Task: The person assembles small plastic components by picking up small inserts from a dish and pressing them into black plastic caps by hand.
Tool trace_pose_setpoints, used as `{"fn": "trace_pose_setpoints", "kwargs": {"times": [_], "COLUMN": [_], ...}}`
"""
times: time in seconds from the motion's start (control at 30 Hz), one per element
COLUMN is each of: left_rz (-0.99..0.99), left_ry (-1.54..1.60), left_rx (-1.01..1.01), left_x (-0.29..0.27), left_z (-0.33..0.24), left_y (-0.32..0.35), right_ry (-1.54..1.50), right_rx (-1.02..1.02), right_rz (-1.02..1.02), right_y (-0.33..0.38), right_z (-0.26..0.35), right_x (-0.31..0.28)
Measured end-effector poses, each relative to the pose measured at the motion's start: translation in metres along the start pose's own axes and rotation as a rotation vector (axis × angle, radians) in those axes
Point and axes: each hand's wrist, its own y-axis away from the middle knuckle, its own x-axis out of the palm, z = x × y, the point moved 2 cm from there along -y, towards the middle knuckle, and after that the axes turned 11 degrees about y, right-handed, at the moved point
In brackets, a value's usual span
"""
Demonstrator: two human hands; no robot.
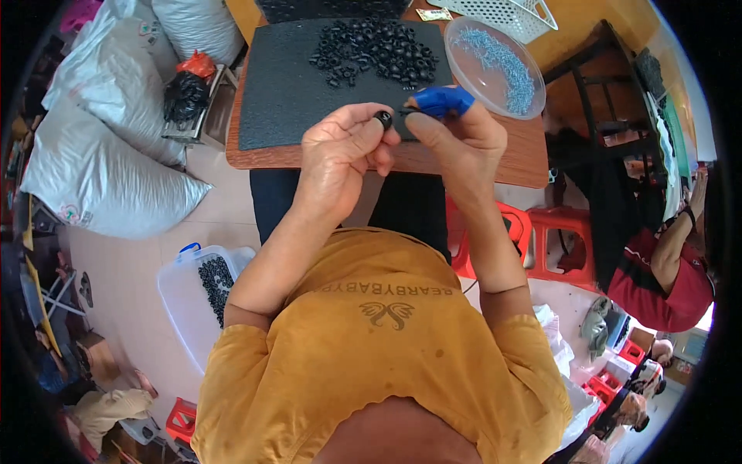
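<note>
Over the table's near edge, my left hand (348, 147) is closed in a pinch round a small black cylindrical part (383, 119) with a rounded, hollow-looking end. My right hand (460, 139), with a blue covering (442, 100) on its fingers, is closed just to the right of it. Something dark shows between the right fingertips, too small to name. Beyond my hands, a heap of similar black parts (379, 50) lies on a dark grey mat (278, 100). At the right stands a round clear tub (504, 103) with many small silvery-blue pieces, perhaps screws.
A white perforated basket (533, 23) stands behind the tub. On the floor at left are large white sacks (116, 182) and a clear box (178, 301) holding black parts. Red stools (560, 240) stand at right, where a person in a dark red shirt (657, 282) sits.
</note>
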Motion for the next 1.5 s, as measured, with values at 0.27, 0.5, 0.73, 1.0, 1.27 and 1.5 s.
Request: {"fn": "trace_pose_setpoints", "kwargs": {"times": [0.27,0.5,0.73,1.0,1.27,1.5], "left_rz": [-0.023,-0.013,-0.067,-0.078,-0.088,-0.165], "left_ry": [0.019,0.014,-0.048,-0.043,-0.032,0.002], "left_rx": [-0.004,-0.013,0.0,0.016,0.081,-0.025], "left_x": [-0.015,-0.02,-0.019,-0.02,-0.022,-0.022], "left_z": [-0.011,-0.017,-0.021,-0.022,-0.023,-0.023], "left_y": [-0.008,-0.016,-0.019,-0.012,-0.003,0.0], "right_ry": [0.181,0.323,0.308,-0.049,-0.042,0.116], "right_rx": [-0.165,-0.278,-0.239,0.037,0.22,-0.044], "right_rz": [0.118,0.181,0.208,0.227,0.243,0.23], "right_y": [-0.016,-0.034,-0.038,-0.039,-0.033,-0.029], "right_z": [-0.019,-0.026,-0.028,-0.036,-0.037,-0.02], "right_x": [0.018,0.014,0.016,0.023,0.02,0.032]}}
